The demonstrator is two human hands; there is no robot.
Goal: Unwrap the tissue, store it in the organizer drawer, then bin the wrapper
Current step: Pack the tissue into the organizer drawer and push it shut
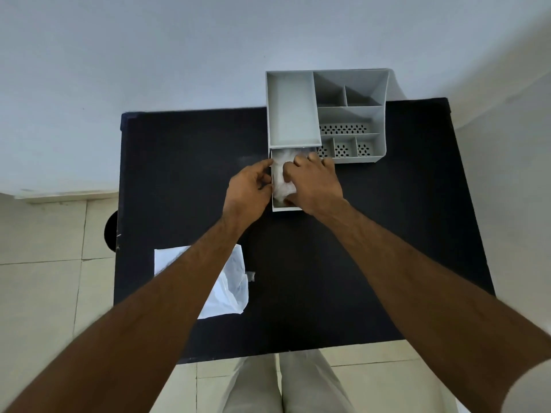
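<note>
A grey organizer (pixel 351 114) stands at the far side of the black table (pixel 328 263). Its drawer (pixel 286 207) is pulled out toward me. White tissue (pixel 280 174) lies inside the drawer. My right hand (pixel 316 183) rests on top of the tissue, fingers curled down into the drawer and pressing on it. My left hand (pixel 249 186) holds the drawer's left wall, thumb at the rim. The clear white wrapper (pixel 229 281) lies flat on the table near the left front, partly hidden under my left forearm.
A dark round object (pixel 111 231) sticks out beside the table's left edge, above the tiled floor. The organizer's top has several open compartments, some with perforated bottoms. A white wall rises behind the table.
</note>
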